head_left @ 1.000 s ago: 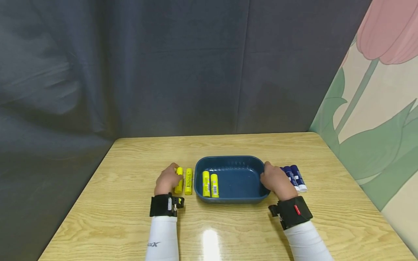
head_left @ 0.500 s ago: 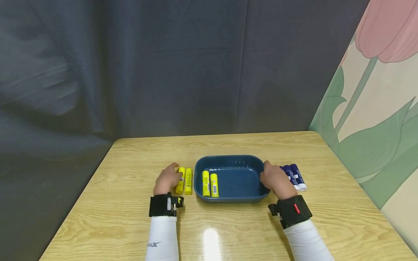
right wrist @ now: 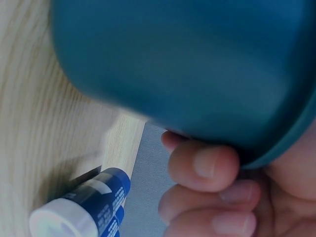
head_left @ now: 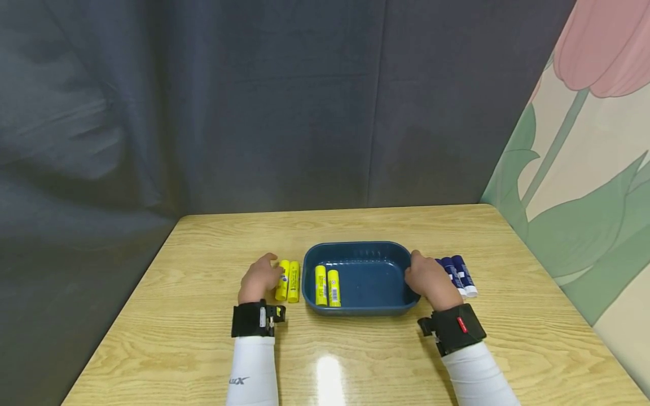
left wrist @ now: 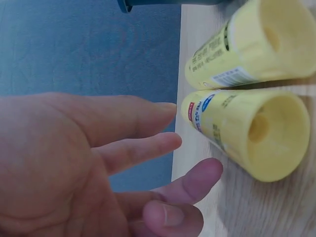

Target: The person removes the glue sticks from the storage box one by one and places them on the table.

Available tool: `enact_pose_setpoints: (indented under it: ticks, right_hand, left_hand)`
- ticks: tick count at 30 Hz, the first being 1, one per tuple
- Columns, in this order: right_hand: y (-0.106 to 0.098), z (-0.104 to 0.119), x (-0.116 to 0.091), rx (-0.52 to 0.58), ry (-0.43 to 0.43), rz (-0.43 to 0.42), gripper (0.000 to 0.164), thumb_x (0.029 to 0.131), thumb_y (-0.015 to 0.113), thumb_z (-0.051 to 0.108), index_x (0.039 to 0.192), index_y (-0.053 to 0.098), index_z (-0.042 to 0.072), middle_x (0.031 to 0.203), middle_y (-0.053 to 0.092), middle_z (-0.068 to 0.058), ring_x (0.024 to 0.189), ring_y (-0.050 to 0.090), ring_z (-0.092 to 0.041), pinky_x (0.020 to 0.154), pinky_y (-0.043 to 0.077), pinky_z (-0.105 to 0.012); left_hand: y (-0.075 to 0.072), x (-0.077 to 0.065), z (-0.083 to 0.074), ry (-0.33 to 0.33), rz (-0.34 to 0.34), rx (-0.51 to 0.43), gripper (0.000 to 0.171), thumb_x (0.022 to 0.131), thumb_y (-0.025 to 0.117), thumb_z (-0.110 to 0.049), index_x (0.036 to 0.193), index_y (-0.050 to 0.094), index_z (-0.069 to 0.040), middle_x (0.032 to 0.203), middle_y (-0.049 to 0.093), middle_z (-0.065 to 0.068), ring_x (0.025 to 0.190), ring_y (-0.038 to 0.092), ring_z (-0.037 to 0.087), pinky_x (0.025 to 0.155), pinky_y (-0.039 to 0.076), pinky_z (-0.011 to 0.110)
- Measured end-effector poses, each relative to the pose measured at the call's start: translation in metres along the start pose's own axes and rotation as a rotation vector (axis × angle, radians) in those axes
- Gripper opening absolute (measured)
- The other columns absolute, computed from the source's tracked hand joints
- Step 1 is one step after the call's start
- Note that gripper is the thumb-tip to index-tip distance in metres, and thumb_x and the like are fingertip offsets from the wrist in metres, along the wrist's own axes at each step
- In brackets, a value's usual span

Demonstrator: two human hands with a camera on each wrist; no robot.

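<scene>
Two yellow glue sticks lie side by side on the table, touching: the nearer-to-hand glue stick (head_left: 282,281) and its neighbour (head_left: 293,282). My left hand (head_left: 260,279) is just left of them, its fingers loosely extended; the left wrist view shows nothing between fingers and thumb, and a gap to the lower glue stick (left wrist: 237,128). At the right end of a dark blue tray (head_left: 376,290), my right hand (head_left: 429,279) grips the rim, fingers curled under it in the right wrist view. Inside the tray, at its left end, lie two more yellow glue sticks (head_left: 320,286).
Several dark blue glue sticks (head_left: 463,275) with white ends lie right of the tray, partly hidden by the right hand. A dark curtain (head_left: 284,113) hangs behind the wooden table (head_left: 203,242). A painted wall (head_left: 589,225) rises along the right side.
The left loose glue stick has slid right until it touches its neighbour. My left hand has drawn slightly left, off it. The right hand and the tray have stayed put.
</scene>
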State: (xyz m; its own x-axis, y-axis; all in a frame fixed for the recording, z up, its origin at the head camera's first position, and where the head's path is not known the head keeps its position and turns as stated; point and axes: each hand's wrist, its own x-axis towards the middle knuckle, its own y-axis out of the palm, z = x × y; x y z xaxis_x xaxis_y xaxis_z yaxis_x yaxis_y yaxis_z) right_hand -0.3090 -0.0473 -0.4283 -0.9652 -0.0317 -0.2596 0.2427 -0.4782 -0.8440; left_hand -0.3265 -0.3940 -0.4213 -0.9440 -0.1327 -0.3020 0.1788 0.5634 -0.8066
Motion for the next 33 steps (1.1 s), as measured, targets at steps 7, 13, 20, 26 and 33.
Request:
enact_pose_setpoints:
  ticks: [7,13,20,26,33]
  right_hand:
    - [-0.001,0.0,-0.002,0.002,0.0,0.002,0.039,0.094,0.041,0.01,0.125,0.037,-0.013,0.085,0.054,-0.019,0.067,0.054,-0.024,0.052,0.041,-0.03]
    - [-0.001,0.0,-0.002,0.0,0.003,0.0,0.037,0.094,0.041,0.011,0.124,0.038,-0.012,0.082,0.053,-0.018,0.065,0.054,-0.024,0.051,0.041,-0.029]
    - [-0.002,0.0,-0.002,0.007,0.012,0.007,0.038,0.094,0.041,0.011,0.125,0.037,-0.012,0.087,0.054,-0.02,0.069,0.054,-0.025,0.053,0.042,-0.03]
    - [-0.001,0.0,-0.002,-0.002,0.016,0.006,0.04,0.094,0.041,0.011,0.126,0.037,-0.012,0.091,0.055,-0.022,0.071,0.054,-0.026,0.054,0.043,-0.031]
    - [-0.001,0.0,-0.002,-0.005,0.006,-0.001,0.041,0.094,0.041,0.01,0.127,0.036,-0.013,0.092,0.054,-0.023,0.071,0.054,-0.026,0.054,0.043,-0.031]
  left_hand:
    - [-0.005,-0.005,-0.004,0.003,-0.017,0.018,0.046,0.096,0.046,-0.028,0.138,0.042,-0.008,0.132,0.051,0.019,0.105,0.053,0.03,0.088,0.043,0.048]
    - [-0.019,-0.025,-0.025,0.072,-0.108,0.064,0.045,0.096,0.049,-0.03,0.135,0.047,-0.01,0.125,0.058,0.016,0.099,0.059,0.028,0.077,0.047,0.042]
    - [-0.021,-0.053,-0.061,0.187,-0.149,0.112,0.042,0.092,0.056,-0.03,0.131,0.053,-0.015,0.108,0.066,0.009,0.065,0.054,0.019,0.051,0.037,0.029]
    - [0.003,-0.067,-0.09,0.251,-0.148,0.171,0.042,0.089,0.063,-0.03,0.128,0.055,-0.017,0.098,0.067,0.006,0.056,0.051,0.017,0.048,0.037,0.029]
    - [0.034,-0.077,-0.114,0.332,-0.091,0.253,0.046,0.088,0.064,-0.031,0.13,0.054,-0.015,0.112,0.063,0.009,0.063,0.055,0.018,0.053,0.042,0.032]
